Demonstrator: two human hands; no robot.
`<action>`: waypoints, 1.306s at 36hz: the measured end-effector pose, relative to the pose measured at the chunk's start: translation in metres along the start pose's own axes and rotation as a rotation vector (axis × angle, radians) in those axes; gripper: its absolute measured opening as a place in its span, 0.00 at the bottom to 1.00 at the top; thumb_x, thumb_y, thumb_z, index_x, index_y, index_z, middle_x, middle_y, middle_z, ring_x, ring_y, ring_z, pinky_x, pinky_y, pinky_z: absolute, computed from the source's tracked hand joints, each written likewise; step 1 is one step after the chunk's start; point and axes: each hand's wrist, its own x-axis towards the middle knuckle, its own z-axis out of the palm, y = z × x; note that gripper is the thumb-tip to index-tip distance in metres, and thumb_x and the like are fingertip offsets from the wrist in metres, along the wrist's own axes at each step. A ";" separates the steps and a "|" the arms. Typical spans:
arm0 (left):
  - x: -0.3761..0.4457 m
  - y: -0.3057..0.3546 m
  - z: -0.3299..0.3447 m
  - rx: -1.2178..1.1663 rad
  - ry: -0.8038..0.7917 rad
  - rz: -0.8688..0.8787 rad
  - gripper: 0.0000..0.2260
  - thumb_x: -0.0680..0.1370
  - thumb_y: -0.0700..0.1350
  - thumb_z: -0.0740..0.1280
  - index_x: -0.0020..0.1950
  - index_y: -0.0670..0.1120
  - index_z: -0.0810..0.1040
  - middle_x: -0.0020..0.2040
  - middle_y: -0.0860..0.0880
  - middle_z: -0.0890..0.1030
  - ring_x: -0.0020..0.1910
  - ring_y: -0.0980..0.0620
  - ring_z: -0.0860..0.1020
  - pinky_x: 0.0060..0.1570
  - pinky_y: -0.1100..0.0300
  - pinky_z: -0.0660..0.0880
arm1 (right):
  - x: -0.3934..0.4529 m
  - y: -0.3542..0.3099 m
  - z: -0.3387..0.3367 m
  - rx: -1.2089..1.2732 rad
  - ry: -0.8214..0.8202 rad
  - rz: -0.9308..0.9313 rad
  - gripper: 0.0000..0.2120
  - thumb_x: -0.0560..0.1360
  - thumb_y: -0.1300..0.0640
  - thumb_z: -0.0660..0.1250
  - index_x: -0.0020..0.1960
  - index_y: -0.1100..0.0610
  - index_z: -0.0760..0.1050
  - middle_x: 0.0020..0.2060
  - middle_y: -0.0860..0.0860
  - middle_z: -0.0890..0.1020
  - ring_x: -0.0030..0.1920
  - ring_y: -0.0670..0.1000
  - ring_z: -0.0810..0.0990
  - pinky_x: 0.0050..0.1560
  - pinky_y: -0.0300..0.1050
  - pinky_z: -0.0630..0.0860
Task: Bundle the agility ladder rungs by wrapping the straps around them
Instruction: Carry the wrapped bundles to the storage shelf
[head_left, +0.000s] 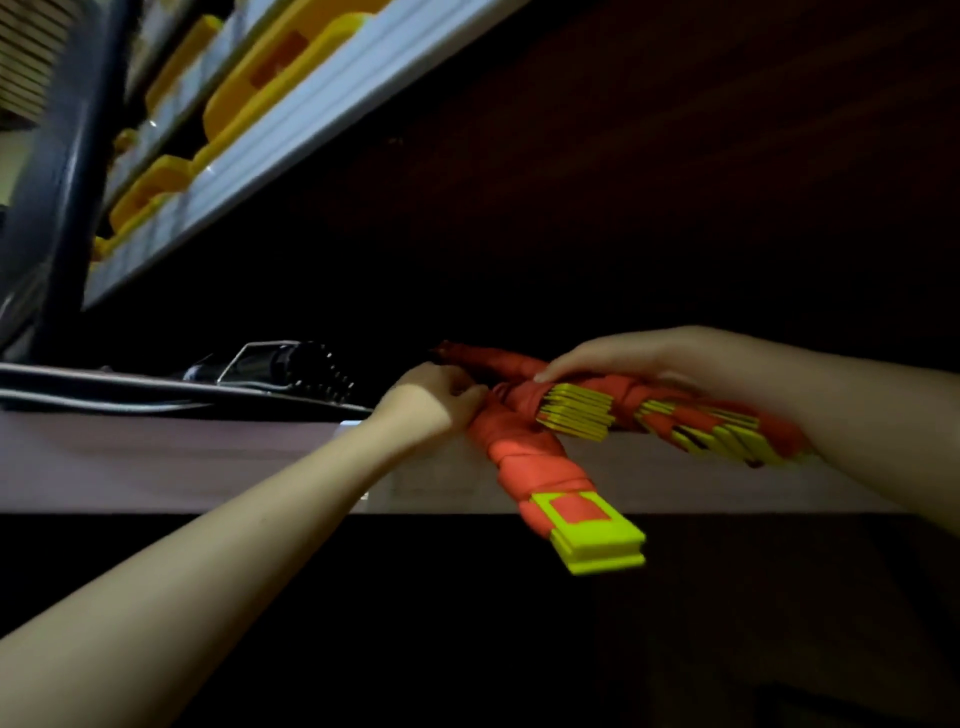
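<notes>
Two bundles of neon-yellow ladder rungs wrapped in orange straps lie crossed on a pale shelf edge (208, 457). The nearer bundle (540, 473) sticks out over the edge, its yellow rung ends (597, 540) toward me. The second bundle (696, 421) runs to the right under my right forearm. My left hand (431, 395) pinches the orange strap where the bundles cross. Over the top of the wrapped bundle, near a stack of yellow rung ends (576, 413), my right hand (613, 358) lies with its fingers bent down on the strap.
A black ridged object with a wire frame (306, 369) lies on a dark tray at the back left of the shelf. Above left, a white shelf board (322, 119) carries yellow plastic parts. A dark upright post (57, 171) stands at far left. The background is dark.
</notes>
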 end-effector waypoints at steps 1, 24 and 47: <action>-0.007 0.000 -0.001 -0.025 -0.005 0.029 0.25 0.71 0.60 0.59 0.55 0.46 0.84 0.52 0.43 0.84 0.54 0.47 0.80 0.52 0.57 0.75 | -0.006 0.002 0.000 0.011 0.029 0.004 0.09 0.77 0.51 0.66 0.51 0.55 0.77 0.43 0.51 0.80 0.31 0.44 0.82 0.32 0.37 0.79; -0.140 0.106 -0.035 -1.266 -0.250 -0.412 0.07 0.79 0.32 0.61 0.41 0.37 0.73 0.37 0.41 0.74 0.33 0.50 0.77 0.24 0.66 0.75 | -0.136 0.019 0.094 0.048 0.490 0.016 0.08 0.80 0.57 0.62 0.51 0.62 0.70 0.31 0.53 0.72 0.24 0.45 0.72 0.21 0.35 0.69; -0.086 0.054 -0.040 -1.029 -0.213 -0.390 0.11 0.80 0.33 0.56 0.38 0.40 0.69 0.32 0.44 0.71 0.21 0.56 0.73 0.24 0.68 0.61 | -0.084 0.015 0.054 0.105 0.474 -0.036 0.04 0.77 0.57 0.64 0.46 0.57 0.76 0.37 0.52 0.78 0.33 0.47 0.76 0.24 0.35 0.72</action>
